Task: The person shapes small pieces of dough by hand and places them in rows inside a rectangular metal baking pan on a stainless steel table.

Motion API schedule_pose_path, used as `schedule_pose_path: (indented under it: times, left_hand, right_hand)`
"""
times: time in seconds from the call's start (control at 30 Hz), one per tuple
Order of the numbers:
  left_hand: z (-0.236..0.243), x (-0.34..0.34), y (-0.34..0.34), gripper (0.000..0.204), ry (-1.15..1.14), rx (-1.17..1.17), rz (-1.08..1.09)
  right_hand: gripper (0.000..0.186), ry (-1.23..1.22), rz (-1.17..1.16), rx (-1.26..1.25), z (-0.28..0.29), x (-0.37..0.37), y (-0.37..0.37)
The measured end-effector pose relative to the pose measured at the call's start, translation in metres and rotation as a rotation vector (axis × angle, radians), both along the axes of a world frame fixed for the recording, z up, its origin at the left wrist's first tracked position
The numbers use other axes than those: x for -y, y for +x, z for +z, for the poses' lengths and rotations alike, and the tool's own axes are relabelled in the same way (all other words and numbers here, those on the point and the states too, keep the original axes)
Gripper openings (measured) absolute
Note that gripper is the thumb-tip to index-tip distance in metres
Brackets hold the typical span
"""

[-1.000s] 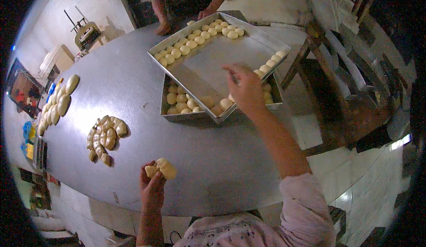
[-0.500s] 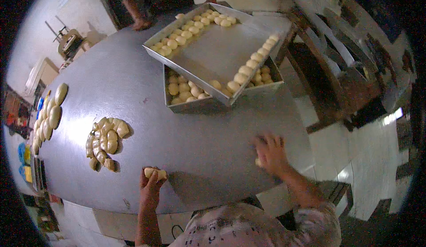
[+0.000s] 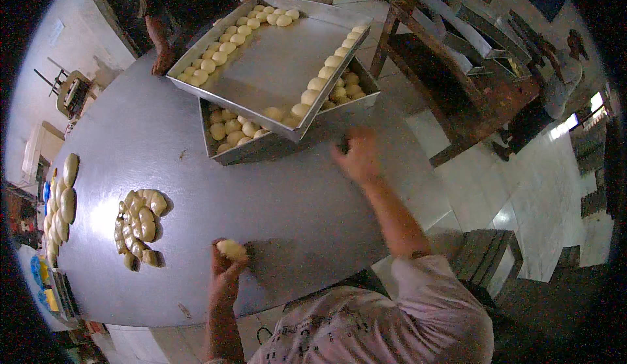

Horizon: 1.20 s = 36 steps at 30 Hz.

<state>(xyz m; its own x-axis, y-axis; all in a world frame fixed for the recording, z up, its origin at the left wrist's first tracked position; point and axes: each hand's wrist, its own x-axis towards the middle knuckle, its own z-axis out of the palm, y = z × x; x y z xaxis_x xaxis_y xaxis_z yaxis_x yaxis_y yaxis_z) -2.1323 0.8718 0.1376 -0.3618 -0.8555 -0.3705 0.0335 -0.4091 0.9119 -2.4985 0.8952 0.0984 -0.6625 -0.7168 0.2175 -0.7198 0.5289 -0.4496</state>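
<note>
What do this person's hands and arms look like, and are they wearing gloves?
No gloves show: the left hand and right hand are both bare. The right one is blurry. The forearms are bare too. The pale pinkish right sleeve ends near the elbow, and the shirt has dark printed marks.

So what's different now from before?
The right hand went from over the upper tray down to the tabletop, then back toward the tray; whether it holds anything is unclear. The left hand still grips its dough lump. The small dough pieces stayed put.
</note>
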Motion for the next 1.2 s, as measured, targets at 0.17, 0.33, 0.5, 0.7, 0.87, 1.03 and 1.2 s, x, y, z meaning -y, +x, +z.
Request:
schedule_pose_path:
  times: [0.17,0.33,0.5,0.7,0.87,1.03,1.2]
  left_hand:
    - [-0.002,0.018,0.0,0.033,-0.087,-0.047,-0.089]
    - [0.014,0.011,-0.065,0.024,-0.101,0.003,-0.031]
    - [-0.014,0.018,-0.016,0.034,-0.129,0.27,0.253]
    - [0.02,-0.004,-0.062,0.025,-0.116,0.023,0.265]
    - [0.026,-0.004,-0.069,0.02,-0.038,-0.069,0.131]
    - [0.019,0.002,-0.054,0.034,0.05,-0.275,-0.081]
    - [0.034,-0.005,-0.012,0.038,-0.146,0.033,-0.451]
  right_hand:
    - [0.024,-0.079,0.572,-0.066,0.006,-0.046,-0.009]
    - [0.024,-0.037,0.3,-0.224,0.001,-0.024,-0.041]
    - [0.029,-0.002,0.52,0.093,0.03,-0.064,-0.052]
    - [0.026,-0.777,0.542,0.758,0.146,0.072,-0.044]
    - [0.024,0.317,0.783,0.043,0.138,0.131,-0.032]
    - [0.034,-0.259,0.922,0.472,0.145,0.05,0.071]
    - [0.03,0.184,0.671,0.873,0.081,-0.047,0.116]
